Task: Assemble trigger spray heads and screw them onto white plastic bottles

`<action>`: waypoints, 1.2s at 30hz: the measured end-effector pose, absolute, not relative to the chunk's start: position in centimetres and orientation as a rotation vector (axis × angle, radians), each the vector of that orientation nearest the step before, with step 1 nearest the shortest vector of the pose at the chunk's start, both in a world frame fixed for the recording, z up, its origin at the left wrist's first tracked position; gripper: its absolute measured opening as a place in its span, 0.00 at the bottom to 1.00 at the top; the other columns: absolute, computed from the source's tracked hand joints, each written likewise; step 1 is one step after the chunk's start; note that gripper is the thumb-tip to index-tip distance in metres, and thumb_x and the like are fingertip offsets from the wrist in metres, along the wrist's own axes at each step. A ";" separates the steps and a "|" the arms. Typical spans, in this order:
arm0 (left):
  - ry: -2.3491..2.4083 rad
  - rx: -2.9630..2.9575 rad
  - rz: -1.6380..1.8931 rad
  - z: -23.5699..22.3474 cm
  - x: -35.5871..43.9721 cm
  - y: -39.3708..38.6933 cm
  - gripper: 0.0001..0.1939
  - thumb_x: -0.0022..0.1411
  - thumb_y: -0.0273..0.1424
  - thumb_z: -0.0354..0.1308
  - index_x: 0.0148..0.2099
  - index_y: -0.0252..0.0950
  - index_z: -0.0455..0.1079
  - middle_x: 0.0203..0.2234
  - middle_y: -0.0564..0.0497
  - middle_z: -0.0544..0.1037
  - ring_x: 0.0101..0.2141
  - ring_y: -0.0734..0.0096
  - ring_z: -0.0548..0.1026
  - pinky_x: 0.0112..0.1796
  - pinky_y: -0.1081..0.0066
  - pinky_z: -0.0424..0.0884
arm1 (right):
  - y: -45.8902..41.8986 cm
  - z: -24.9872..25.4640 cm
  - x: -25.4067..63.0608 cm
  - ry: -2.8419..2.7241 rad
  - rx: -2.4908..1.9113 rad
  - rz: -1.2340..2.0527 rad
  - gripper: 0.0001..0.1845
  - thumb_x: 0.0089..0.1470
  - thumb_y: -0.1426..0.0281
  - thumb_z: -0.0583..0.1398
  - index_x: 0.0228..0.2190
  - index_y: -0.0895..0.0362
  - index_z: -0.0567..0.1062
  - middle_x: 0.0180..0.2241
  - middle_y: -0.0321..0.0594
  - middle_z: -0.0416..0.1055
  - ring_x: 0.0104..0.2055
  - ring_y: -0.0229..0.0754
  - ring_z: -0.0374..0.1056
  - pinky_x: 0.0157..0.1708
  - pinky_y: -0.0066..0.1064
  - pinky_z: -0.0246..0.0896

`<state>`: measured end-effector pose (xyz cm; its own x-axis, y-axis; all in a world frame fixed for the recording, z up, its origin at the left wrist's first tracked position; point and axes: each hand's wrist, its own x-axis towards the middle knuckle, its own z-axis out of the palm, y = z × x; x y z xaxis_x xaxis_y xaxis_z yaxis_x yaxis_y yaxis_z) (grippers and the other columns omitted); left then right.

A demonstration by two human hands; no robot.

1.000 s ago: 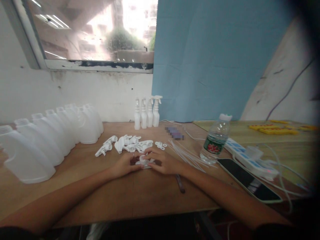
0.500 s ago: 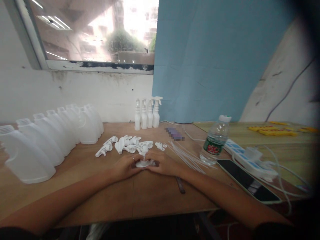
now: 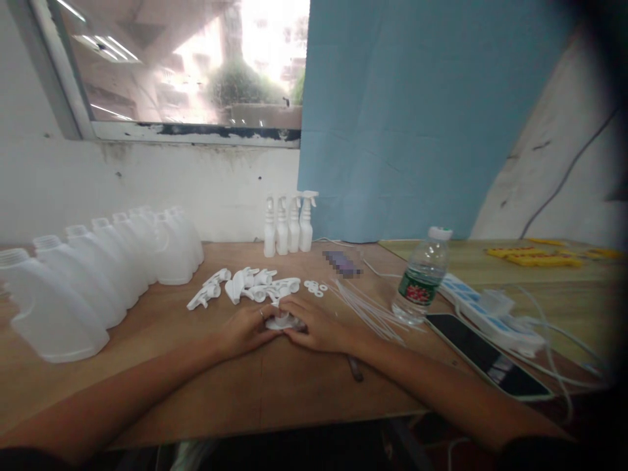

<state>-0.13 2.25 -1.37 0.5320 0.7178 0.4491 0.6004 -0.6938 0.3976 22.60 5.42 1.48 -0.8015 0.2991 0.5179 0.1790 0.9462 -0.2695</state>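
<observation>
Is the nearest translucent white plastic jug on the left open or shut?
Open: the translucent white plastic jug shows an uncapped, ridged neck.

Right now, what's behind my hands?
Behind the left hand lie white spray triggers; behind the right hand, white rings; farther back, four spray bottles. Part of the held white piece is hidden.

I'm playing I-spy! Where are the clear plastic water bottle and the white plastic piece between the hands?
Clear plastic water bottle [image 3: 420,282], head view: its label.
White plastic piece [image 3: 281,321], head view: visible middle.
</observation>
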 end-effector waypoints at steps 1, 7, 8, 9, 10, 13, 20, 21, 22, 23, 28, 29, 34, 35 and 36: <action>1.132 2.577 0.884 -1.3 -0.1 2.2 0.16 0.63 0.40 0.56 0.50 0.38 0.66 0.36 0.51 0.77 0.34 0.69 0.75 0.36 0.71 0.68 | 5.5 1.5 22.7 -2.515 -0.326 0.296 0.18 0.53 0.74 0.61 0.47 0.57 0.69 0.45 0.47 0.69 0.48 0.47 0.66 0.49 0.39 0.63; 1.174 2.586 0.820 -0.9 0.2 1.8 0.16 0.63 0.37 0.56 0.52 0.40 0.64 0.40 0.49 0.77 0.37 0.66 0.75 0.38 0.70 0.69 | 6.8 1.8 23.7 -2.463 -0.302 0.350 0.17 0.58 0.69 0.60 0.50 0.56 0.69 0.46 0.46 0.70 0.46 0.43 0.68 0.47 0.37 0.65; 1.190 2.583 0.810 -0.9 0.2 1.7 0.17 0.63 0.37 0.56 0.52 0.40 0.64 0.40 0.49 0.77 0.37 0.65 0.75 0.38 0.69 0.68 | 7.2 1.9 23.9 -2.446 -0.327 0.343 0.17 0.60 0.68 0.59 0.51 0.56 0.68 0.45 0.46 0.71 0.44 0.43 0.69 0.46 0.36 0.65; 1.209 2.579 0.803 -0.9 0.2 1.7 0.18 0.62 0.37 0.56 0.53 0.40 0.63 0.38 0.49 0.76 0.36 0.65 0.75 0.37 0.69 0.68 | 7.6 2.1 24.1 -2.425 -0.360 0.330 0.15 0.61 0.68 0.57 0.50 0.57 0.68 0.43 0.45 0.72 0.43 0.42 0.69 0.45 0.36 0.66; 1.229 2.572 0.799 -1.0 0.2 1.7 0.20 0.62 0.38 0.57 0.54 0.40 0.61 0.37 0.49 0.76 0.36 0.65 0.75 0.36 0.69 0.68 | 8.1 2.2 24.4 -2.404 -0.398 0.310 0.13 0.63 0.68 0.56 0.49 0.57 0.69 0.42 0.45 0.72 0.43 0.42 0.69 0.45 0.36 0.66; 1.273 2.550 0.790 -1.0 0.3 1.6 0.27 0.61 0.38 0.57 0.59 0.41 0.56 0.36 0.49 0.75 0.34 0.64 0.75 0.35 0.68 0.68 | 10.0 2.3 25.6 -2.374 -0.530 0.221 0.10 0.65 0.69 0.54 0.41 0.57 0.74 0.40 0.44 0.74 0.43 0.43 0.69 0.46 0.39 0.65; 1.266 2.518 0.756 -0.7 0.4 1.5 0.23 0.60 0.37 0.57 0.57 0.40 0.58 0.34 0.50 0.76 0.32 0.66 0.74 0.34 0.70 0.67 | 14.7 1.3 28.7 -2.445 -0.964 0.015 0.15 0.61 0.65 0.60 0.48 0.58 0.72 0.48 0.44 0.71 0.46 0.46 0.71 0.45 0.44 0.69; 1.260 2.518 0.754 -0.6 0.4 1.5 0.23 0.60 0.36 0.57 0.57 0.40 0.58 0.35 0.50 0.76 0.33 0.66 0.74 0.34 0.70 0.67 | 15.1 1.2 29.1 -2.448 -1.040 0.000 0.16 0.61 0.65 0.60 0.49 0.58 0.71 0.49 0.44 0.71 0.46 0.46 0.71 0.45 0.45 0.69; 1.254 2.519 0.754 -0.5 0.4 1.5 0.23 0.60 0.36 0.57 0.57 0.40 0.59 0.36 0.50 0.76 0.33 0.65 0.74 0.35 0.69 0.67 | 15.5 1.2 29.4 -2.447 -1.120 -0.011 0.16 0.61 0.65 0.60 0.49 0.58 0.71 0.50 0.45 0.70 0.47 0.47 0.70 0.45 0.45 0.69; 1.248 2.522 0.755 -0.5 0.4 1.5 0.23 0.61 0.36 0.57 0.57 0.40 0.59 0.36 0.50 0.76 0.34 0.65 0.74 0.36 0.69 0.68 | 15.7 1.3 29.7 -2.441 -1.202 -0.020 0.16 0.61 0.65 0.59 0.49 0.58 0.71 0.50 0.45 0.70 0.47 0.47 0.70 0.45 0.45 0.69; 1.218 2.529 0.767 -0.5 0.4 1.5 0.22 0.61 0.36 0.57 0.56 0.39 0.61 0.40 0.48 0.76 0.36 0.65 0.73 0.37 0.68 0.68 | 16.0 2.2 31.2 -2.388 -1.586 0.009 0.16 0.62 0.65 0.59 0.49 0.58 0.71 0.50 0.45 0.70 0.46 0.46 0.71 0.44 0.43 0.70; 1.214 2.526 0.771 -0.5 0.4 1.5 0.21 0.61 0.36 0.57 0.55 0.39 0.61 0.41 0.47 0.76 0.37 0.65 0.73 0.38 0.68 0.68 | 16.0 2.3 31.4 -2.384 -1.641 0.031 0.16 0.62 0.65 0.59 0.49 0.58 0.71 0.50 0.45 0.70 0.46 0.46 0.71 0.44 0.43 0.70; 1.211 2.506 0.781 -0.7 0.5 1.7 0.19 0.60 0.34 0.57 0.54 0.39 0.64 0.41 0.48 0.76 0.37 0.66 0.74 0.38 0.69 0.69 | 16.1 2.0 31.8 -2.381 -1.778 0.181 0.16 0.61 0.65 0.59 0.49 0.58 0.71 0.50 0.44 0.70 0.46 0.46 0.71 0.44 0.43 0.70; 1.210 2.505 0.779 -0.7 0.5 1.8 0.19 0.60 0.34 0.57 0.53 0.39 0.64 0.41 0.49 0.76 0.36 0.67 0.74 0.38 0.70 0.69 | 16.2 1.8 31.7 -2.370 -1.786 0.208 0.16 0.61 0.65 0.60 0.50 0.58 0.71 0.50 0.44 0.70 0.46 0.47 0.71 0.44 0.44 0.70; 1.208 2.506 0.776 -0.7 0.5 1.8 0.18 0.60 0.33 0.57 0.53 0.40 0.64 0.40 0.49 0.76 0.36 0.67 0.74 0.37 0.70 0.68 | 16.2 1.7 31.7 -2.352 -1.790 0.233 0.17 0.61 0.65 0.60 0.50 0.58 0.71 0.50 0.45 0.70 0.46 0.47 0.71 0.44 0.43 0.70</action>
